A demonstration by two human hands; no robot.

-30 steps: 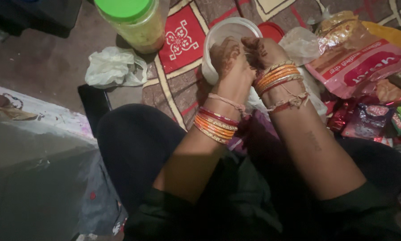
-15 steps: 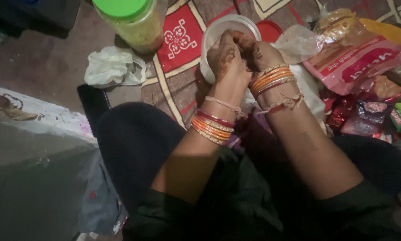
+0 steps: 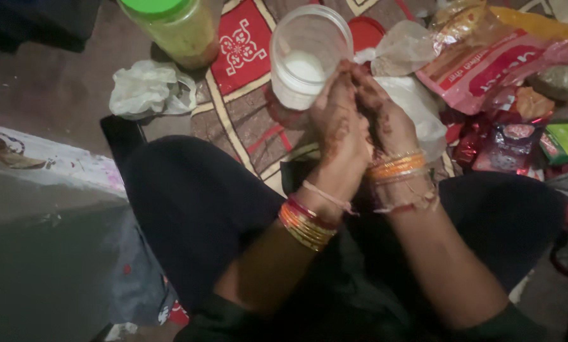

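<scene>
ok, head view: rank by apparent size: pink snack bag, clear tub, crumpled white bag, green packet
1. Pink snack bag, partly cut off by the frame.
2. Clear tub and crumpled white bag: look alike, unranked.
3. Green packet, smallest.

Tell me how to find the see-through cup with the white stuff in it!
Start at the patterned mat with red squares, spread on the floor ahead of the person's knees. Near its top sits a clear plastic cup, just beyond the two hands pressed together. Unlike the green-lidded jar to its left, it stands open, with white powder at the bottom.
</scene>
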